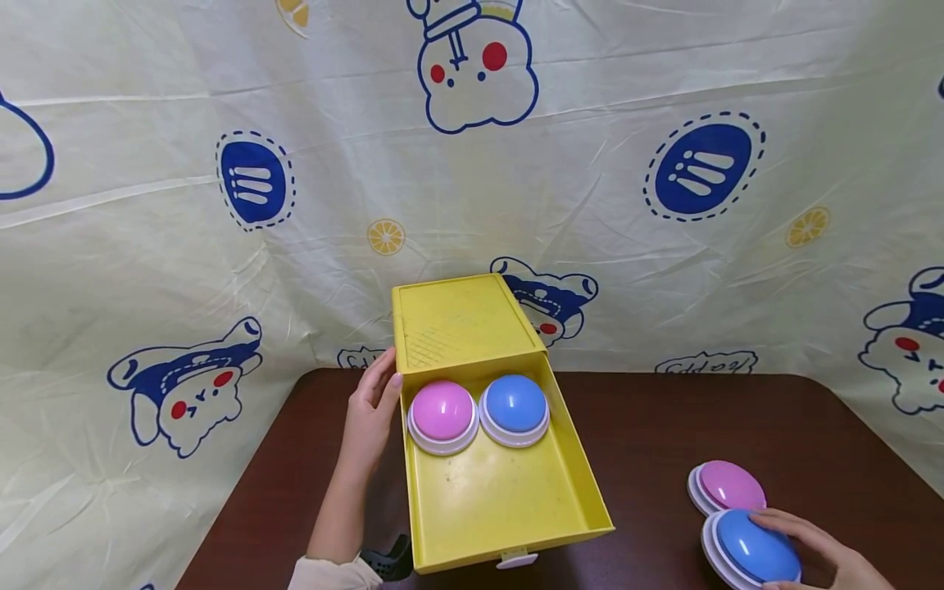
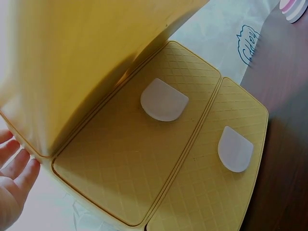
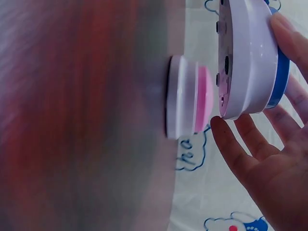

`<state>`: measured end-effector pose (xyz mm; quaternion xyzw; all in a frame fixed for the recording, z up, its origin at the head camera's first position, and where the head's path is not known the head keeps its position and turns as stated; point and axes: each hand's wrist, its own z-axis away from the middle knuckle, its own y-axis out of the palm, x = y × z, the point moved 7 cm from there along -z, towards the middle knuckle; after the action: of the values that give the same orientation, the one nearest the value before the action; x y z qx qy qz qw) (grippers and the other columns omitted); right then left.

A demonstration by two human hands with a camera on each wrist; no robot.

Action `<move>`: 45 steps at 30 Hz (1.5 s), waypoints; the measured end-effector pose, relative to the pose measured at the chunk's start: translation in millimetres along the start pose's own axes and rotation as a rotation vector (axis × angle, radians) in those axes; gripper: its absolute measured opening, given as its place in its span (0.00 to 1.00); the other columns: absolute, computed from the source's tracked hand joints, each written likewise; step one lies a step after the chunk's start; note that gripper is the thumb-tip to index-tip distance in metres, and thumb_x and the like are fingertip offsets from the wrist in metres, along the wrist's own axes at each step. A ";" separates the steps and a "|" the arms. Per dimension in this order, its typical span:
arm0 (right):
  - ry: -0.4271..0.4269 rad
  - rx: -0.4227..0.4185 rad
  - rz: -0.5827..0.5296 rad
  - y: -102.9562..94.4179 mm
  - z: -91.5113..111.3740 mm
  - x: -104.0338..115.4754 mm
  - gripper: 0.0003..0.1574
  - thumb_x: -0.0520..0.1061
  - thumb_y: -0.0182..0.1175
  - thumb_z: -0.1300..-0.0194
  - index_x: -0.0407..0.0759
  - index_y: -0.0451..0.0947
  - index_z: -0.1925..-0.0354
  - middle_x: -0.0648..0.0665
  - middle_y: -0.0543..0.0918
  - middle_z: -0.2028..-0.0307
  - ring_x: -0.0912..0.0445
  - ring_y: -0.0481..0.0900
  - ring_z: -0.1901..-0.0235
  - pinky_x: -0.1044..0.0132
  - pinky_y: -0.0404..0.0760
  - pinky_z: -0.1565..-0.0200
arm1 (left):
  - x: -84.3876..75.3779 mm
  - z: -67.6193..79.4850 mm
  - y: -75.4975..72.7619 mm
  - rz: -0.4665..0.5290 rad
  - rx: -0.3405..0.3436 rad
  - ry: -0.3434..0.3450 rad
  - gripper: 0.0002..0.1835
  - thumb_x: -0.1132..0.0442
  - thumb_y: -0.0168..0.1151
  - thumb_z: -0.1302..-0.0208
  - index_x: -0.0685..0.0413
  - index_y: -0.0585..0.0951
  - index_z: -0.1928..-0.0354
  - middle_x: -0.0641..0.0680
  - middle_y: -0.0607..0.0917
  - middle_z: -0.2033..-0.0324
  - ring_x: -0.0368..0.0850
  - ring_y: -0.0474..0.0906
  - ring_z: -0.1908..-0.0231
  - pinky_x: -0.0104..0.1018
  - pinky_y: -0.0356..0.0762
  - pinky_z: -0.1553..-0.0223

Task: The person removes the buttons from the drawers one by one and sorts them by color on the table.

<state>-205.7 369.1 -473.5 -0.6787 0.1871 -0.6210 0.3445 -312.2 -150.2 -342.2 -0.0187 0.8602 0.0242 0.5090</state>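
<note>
My right hand (image 1: 837, 551) grips a blue push button (image 1: 760, 545) with a white base. In the right wrist view its base (image 3: 245, 62) is tilted on edge and held off the dark table, fingers and thumb around the rim. Close by, a pink push button (image 1: 730, 485) sits on the table. My left hand (image 1: 374, 403) rests against the left side of a yellow drawer box (image 1: 465, 324), its fingers fairly straight. The pulled-out drawer (image 1: 494, 516) contains another pink button (image 1: 442, 411) and another blue button (image 1: 515, 403), side by side at its back.
Below the open drawer, the left wrist view shows two closed drawer fronts with white handles (image 2: 164, 100). A dark brown table (image 1: 627, 442) carries everything. Behind it hangs a pale printed cloth (image 1: 354, 164). A black strap-like item (image 1: 391, 559) is by my left wrist.
</note>
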 end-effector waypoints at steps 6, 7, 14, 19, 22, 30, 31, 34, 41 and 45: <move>-0.199 0.095 -0.089 3.9 5.1 -17.5 0.42 0.34 0.60 0.50 0.48 0.60 0.37 0.77 0.54 0.49 0.79 0.59 0.55 0.73 0.73 0.66 | 0.6 0.7 -0.5 -0.002 0.002 0.001 0.23 0.64 0.51 0.35 0.62 0.65 0.38 0.55 0.64 0.39 0.42 0.61 0.41 0.27 0.61 0.44; -0.235 0.063 -0.066 3.8 6.6 -16.6 0.41 0.33 0.60 0.51 0.48 0.61 0.38 0.75 0.56 0.49 0.79 0.59 0.54 0.74 0.72 0.67 | 0.7 0.7 -0.6 -0.004 0.002 0.000 0.23 0.65 0.51 0.35 0.62 0.65 0.38 0.55 0.64 0.39 0.42 0.61 0.41 0.27 0.61 0.44; -0.336 -0.168 0.092 1.9 13.9 -7.9 0.44 0.30 0.68 0.63 0.48 0.68 0.44 0.68 0.64 0.49 0.79 0.59 0.52 0.77 0.70 0.67 | -2.2 0.6 0.0 -0.004 -0.004 -0.035 0.23 0.66 0.51 0.35 0.63 0.65 0.38 0.56 0.64 0.39 0.43 0.60 0.40 0.27 0.61 0.44; -0.396 -0.074 0.013 4.8 12.5 -12.7 0.46 0.26 0.64 0.60 0.48 0.65 0.42 0.71 0.62 0.47 0.78 0.59 0.51 0.77 0.70 0.68 | -18.2 3.6 4.4 -0.012 0.002 -0.056 0.23 0.70 0.49 0.35 0.68 0.63 0.38 0.60 0.62 0.38 0.47 0.59 0.39 0.25 0.61 0.45; -0.432 -0.029 -0.023 7.0 11.6 -15.9 0.48 0.24 0.64 0.60 0.48 0.64 0.40 0.71 0.61 0.46 0.78 0.60 0.51 0.77 0.70 0.68 | -23.8 4.7 5.9 -0.017 -0.001 -0.059 0.23 0.70 0.49 0.35 0.69 0.62 0.38 0.61 0.62 0.38 0.47 0.59 0.40 0.24 0.61 0.45; -0.484 0.106 -0.125 10.7 7.8 -21.4 0.52 0.22 0.61 0.58 0.51 0.60 0.37 0.73 0.57 0.44 0.78 0.58 0.50 0.77 0.70 0.66 | -22.2 4.7 5.7 -0.015 -0.003 -0.059 0.23 0.70 0.49 0.35 0.68 0.63 0.38 0.60 0.62 0.38 0.46 0.59 0.40 0.25 0.61 0.45; -0.450 0.135 -0.137 11.7 6.8 -23.9 0.52 0.23 0.61 0.56 0.54 0.59 0.37 0.75 0.56 0.45 0.79 0.58 0.51 0.77 0.70 0.66 | -22.4 4.7 5.6 -0.016 -0.004 -0.059 0.23 0.69 0.49 0.35 0.68 0.63 0.38 0.61 0.62 0.38 0.46 0.59 0.40 0.25 0.61 0.45; -0.363 0.170 -0.131 13.2 5.3 -30.1 0.50 0.27 0.60 0.51 0.59 0.57 0.36 0.78 0.53 0.47 0.80 0.57 0.53 0.76 0.70 0.67 | -23.2 4.6 5.4 -0.022 -0.002 -0.062 0.23 0.70 0.49 0.34 0.68 0.62 0.38 0.61 0.62 0.38 0.47 0.59 0.39 0.24 0.61 0.45; -0.374 0.073 -0.058 11.2 5.6 -29.1 0.49 0.28 0.61 0.55 0.56 0.58 0.37 0.76 0.53 0.45 0.80 0.56 0.51 0.75 0.70 0.67 | -7.7 1.2 1.8 -0.005 0.003 -0.043 0.24 0.68 0.50 0.34 0.65 0.63 0.38 0.58 0.63 0.38 0.46 0.59 0.40 0.25 0.61 0.45; -0.403 0.022 -0.059 7.2 5.7 -21.5 0.50 0.27 0.60 0.58 0.54 0.59 0.38 0.72 0.55 0.43 0.79 0.55 0.48 0.74 0.70 0.66 | 1.0 -0.5 -0.3 -0.004 -0.004 -0.021 0.24 0.65 0.52 0.35 0.62 0.65 0.38 0.55 0.64 0.39 0.43 0.60 0.40 0.27 0.61 0.45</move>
<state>-202.3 380.1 -493.9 -0.7906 0.0877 -0.4846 0.3639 -313.2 -150.5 -342.8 -0.0212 0.8549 0.0251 0.5178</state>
